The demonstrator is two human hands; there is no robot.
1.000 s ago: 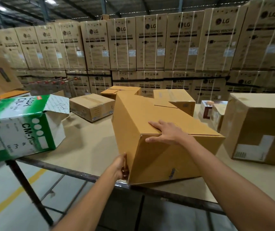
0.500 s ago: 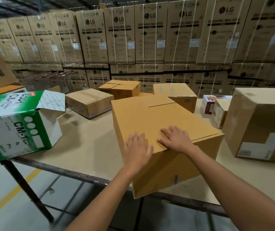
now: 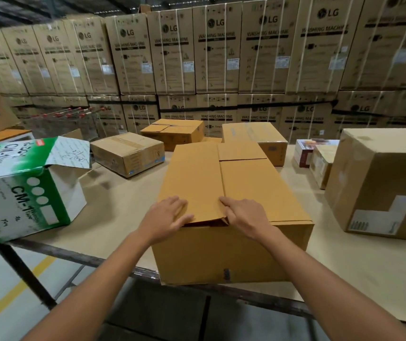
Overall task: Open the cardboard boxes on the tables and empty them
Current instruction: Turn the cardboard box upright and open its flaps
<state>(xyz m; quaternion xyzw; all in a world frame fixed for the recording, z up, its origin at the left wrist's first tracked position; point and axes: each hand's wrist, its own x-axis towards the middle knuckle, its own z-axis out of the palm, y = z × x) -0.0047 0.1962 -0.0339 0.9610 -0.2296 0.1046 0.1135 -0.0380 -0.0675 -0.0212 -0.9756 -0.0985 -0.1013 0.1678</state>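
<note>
The cardboard box (image 3: 234,183) sits right under both grips, at the near edge of the tabletop (image 3: 113,212). Its near bottom corner sticks out a little over that edge.

The left grip (image 3: 166,217) lies flat on the left top flap with its fingers straight and spread, holding nothing. The right grip (image 3: 243,215) is at the crack between the two flaps. Its fingers are bent and the tips go out of sight in the crack, so I cannot tell if it has hold of a flap. By this grip the near edge of the left flap is up a little, with a dark gap under it. What is inside is hidden.

To the left of the left grip is a green and white box (image 3: 24,193) with one flap open, cut off by the side of the picture. To the right of the right grip is a big brown box (image 3: 381,188), also cut off. Beyond the grips lie a taped box (image 3: 128,156) and two more, partly hidden. Far behind stands a wall of washing machine boxes (image 3: 216,57), its small print too blurry to read.
</note>
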